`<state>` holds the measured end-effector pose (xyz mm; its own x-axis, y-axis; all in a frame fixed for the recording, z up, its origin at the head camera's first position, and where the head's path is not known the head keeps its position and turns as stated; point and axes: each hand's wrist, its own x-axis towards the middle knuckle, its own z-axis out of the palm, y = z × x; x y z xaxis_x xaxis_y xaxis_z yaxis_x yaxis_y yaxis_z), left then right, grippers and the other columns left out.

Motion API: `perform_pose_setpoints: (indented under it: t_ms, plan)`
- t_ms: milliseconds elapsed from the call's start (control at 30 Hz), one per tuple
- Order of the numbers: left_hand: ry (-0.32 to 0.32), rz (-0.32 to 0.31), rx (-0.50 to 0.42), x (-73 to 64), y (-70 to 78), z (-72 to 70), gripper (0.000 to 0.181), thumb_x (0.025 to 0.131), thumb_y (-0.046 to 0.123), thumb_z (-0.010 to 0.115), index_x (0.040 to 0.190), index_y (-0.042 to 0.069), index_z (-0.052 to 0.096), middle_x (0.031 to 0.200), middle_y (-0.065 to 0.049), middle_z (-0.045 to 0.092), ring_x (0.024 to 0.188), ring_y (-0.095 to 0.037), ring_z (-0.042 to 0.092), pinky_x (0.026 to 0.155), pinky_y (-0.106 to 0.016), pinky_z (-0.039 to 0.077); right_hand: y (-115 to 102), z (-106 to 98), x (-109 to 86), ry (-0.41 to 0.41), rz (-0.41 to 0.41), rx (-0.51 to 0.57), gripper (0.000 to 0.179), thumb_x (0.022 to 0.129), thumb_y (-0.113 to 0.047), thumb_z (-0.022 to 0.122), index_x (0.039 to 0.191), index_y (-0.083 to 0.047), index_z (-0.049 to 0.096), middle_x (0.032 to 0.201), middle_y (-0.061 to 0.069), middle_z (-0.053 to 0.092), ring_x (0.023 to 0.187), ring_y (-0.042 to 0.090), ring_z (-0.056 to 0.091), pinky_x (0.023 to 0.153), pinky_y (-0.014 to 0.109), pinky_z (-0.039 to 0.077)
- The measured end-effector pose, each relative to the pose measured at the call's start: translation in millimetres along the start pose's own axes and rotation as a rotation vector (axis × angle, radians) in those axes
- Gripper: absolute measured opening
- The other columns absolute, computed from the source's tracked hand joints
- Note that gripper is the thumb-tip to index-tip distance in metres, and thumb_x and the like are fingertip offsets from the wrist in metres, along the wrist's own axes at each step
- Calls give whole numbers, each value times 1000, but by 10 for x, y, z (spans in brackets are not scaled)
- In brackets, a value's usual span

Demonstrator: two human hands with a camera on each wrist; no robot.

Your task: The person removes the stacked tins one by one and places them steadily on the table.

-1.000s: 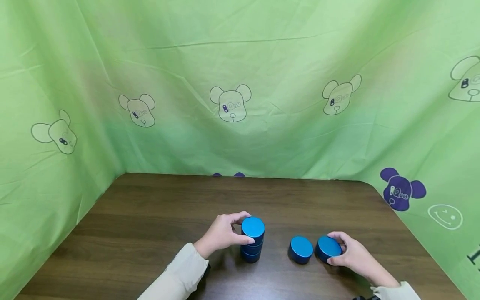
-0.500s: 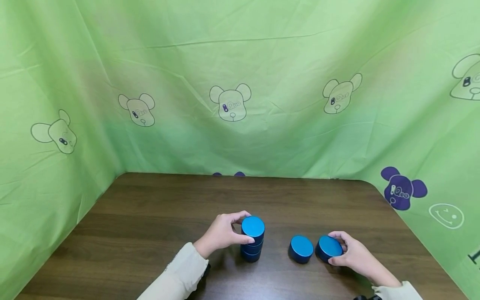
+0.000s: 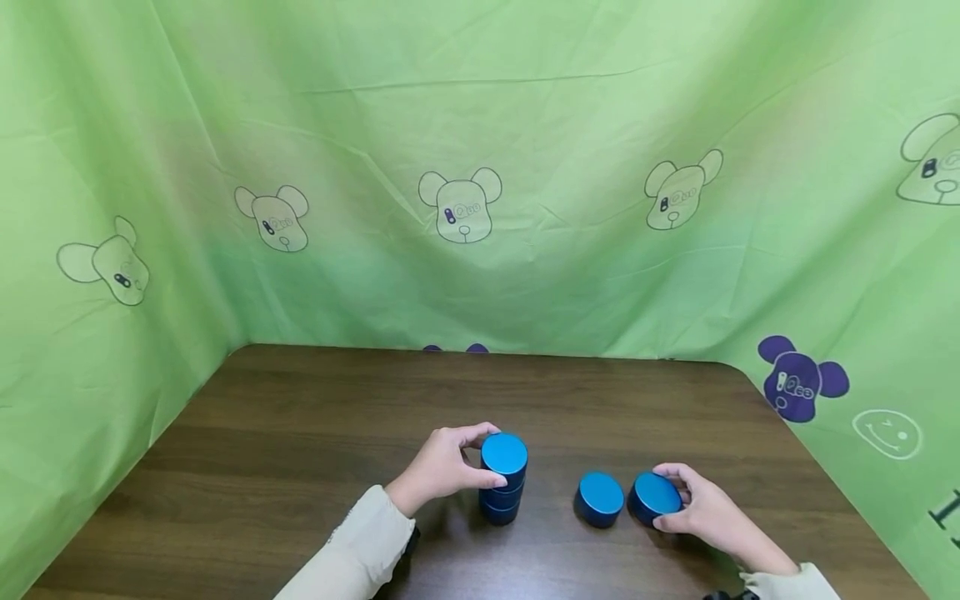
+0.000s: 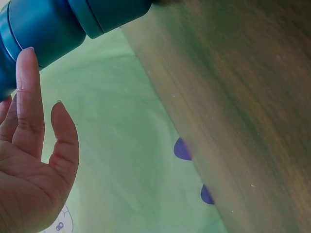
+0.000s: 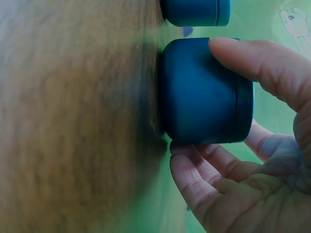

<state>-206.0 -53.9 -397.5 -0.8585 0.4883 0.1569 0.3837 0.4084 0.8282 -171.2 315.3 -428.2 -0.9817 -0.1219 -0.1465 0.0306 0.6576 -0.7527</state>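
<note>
In the head view, an upright stack of round blue metal tins (image 3: 504,454) stands near the middle of the wooden table. My left hand (image 3: 442,467) grips its upper tin, thumb on the near side and a finger at the far side. Seams between lids and bodies show on the stacked tins (image 4: 46,29) in the left wrist view. My right hand (image 3: 701,510) holds a single blue tin (image 3: 655,495) from the right, between thumb and fingers. Its base is right at the tabletop in the right wrist view, where the thumb (image 5: 243,56) lies along its side.
Another blue tin (image 3: 600,493) stands between the stack and the tin in my right hand, close beside the latter. Behind and along both sides of the brown table (image 3: 337,392) hangs a green curtain (image 3: 360,275) printed with bear heads.
Both hands keep their grips and the tins stay in place. Only a slight shift of the head view shows.
</note>
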Motion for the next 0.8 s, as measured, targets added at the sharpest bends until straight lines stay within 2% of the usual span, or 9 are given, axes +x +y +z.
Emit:
perform_pose_setpoints:
  t_ms: [100, 267, 367, 567, 700, 800]
  plan:
    - [1, -3, -7, -3, 8, -9, 50, 77, 21, 82, 120, 7, 63, 104, -9, 68, 77, -18, 65, 68, -24, 52, -9, -2, -4, -3, -4, 6, 67, 71, -5, 81, 125, 10, 44, 114, 29, 55, 97, 34, 58, 72, 38, 51]
    - [-6, -7, -1, -6, 16, -13, 51, 76, 22, 82, 121, 7, 63, 104, -9, 68, 75, -12, 63, 68, -25, 52, -21, -24, -36, -14, -20, 4, 66, 73, -8, 80, 126, 12, 44, 117, 31, 54, 100, 36, 59, 74, 39, 51]
    - [-2, -1, 6, -10, 14, -18, 51, 76, 22, 82, 121, 7, 63, 104, -8, 68, 73, -10, 62, 67, -25, 52, -33, -40, -50, -1, -66, -50, 62, 77, -12, 78, 126, 11, 46, 118, 31, 54, 102, 39, 59, 77, 41, 51]
    - [-1, 12, 16, -15, 9, -6, 51, 77, 23, 81, 122, 8, 62, 104, -8, 66, 68, -12, 59, 63, -24, 51, -79, -63, -70, 129, -141, -186, 56, 81, -19, 74, 124, 8, 51, 114, 29, 58, 106, 46, 54, 85, 56, 44]
    - [0, 12, 39, -10, 15, -5, 61, 77, 24, 81, 131, 8, 58, 108, -9, 65, 64, -11, 57, 63, -24, 49, -141, -45, -80, 208, -158, -166, 55, 83, -18, 73, 125, 9, 51, 117, 31, 56, 109, 50, 50, 86, 59, 42]
    - [3, 10, 67, -12, 21, -20, 71, 76, 26, 82, 138, 9, 51, 111, -10, 64, 61, -8, 54, 63, -25, 48, -213, -1, -76, 251, -163, -129, 55, 84, -18, 72, 127, 8, 50, 118, 31, 56, 107, 48, 52, 85, 55, 44]
